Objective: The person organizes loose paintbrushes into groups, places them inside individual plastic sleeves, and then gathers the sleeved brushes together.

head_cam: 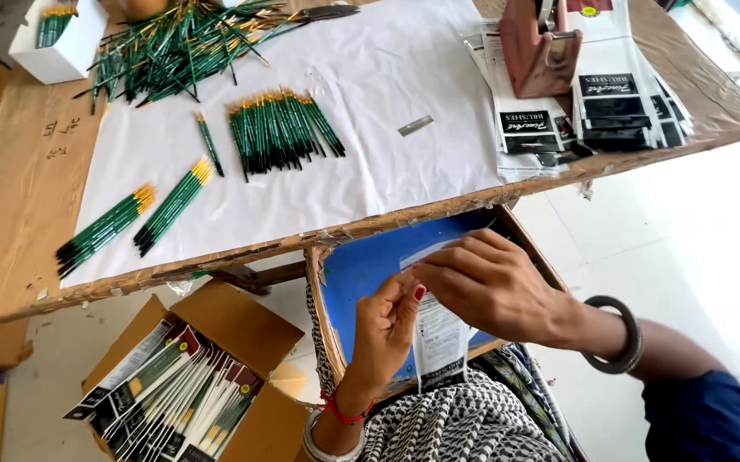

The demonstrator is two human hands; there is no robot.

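Worktop [11, 214], cardboard-covered w/ a big white paper sheet [387, 128] on top, fills the upper half of the view; nearest edge sits just above both hands. On it, largest first: loose heap of green-handled brushes [182, 43] at far left-centre, a squared-up bundle of brushes [280, 128] mid-sheet, two small rows of brushes [139, 218] nearer the left edge, stack of black-and-white packet sleeves [618, 107] at right w/ a brown tape dispenser [541, 51] on it. Below the worktop, on the floor at left, an open carton of packed brush sets [177, 393]. On the lap: blue-faced cardboard tray [357, 274], and over it the clear packet sleeve [438, 334], long axis running roughly top-to-bottom in view, i.e. away from the body, dark printed end nearest the person. Both hands are on it at its upper end: left hand [387, 329] pinches the left edge w/ thumb + fingers closed narrow; right hand [494, 287] lies across the top from the right, fingers curled down onto the opening. Neither hand is nearer, both touch. Brushes all lie up and left of the hands, well apart, handles mostly pointing toward the person.
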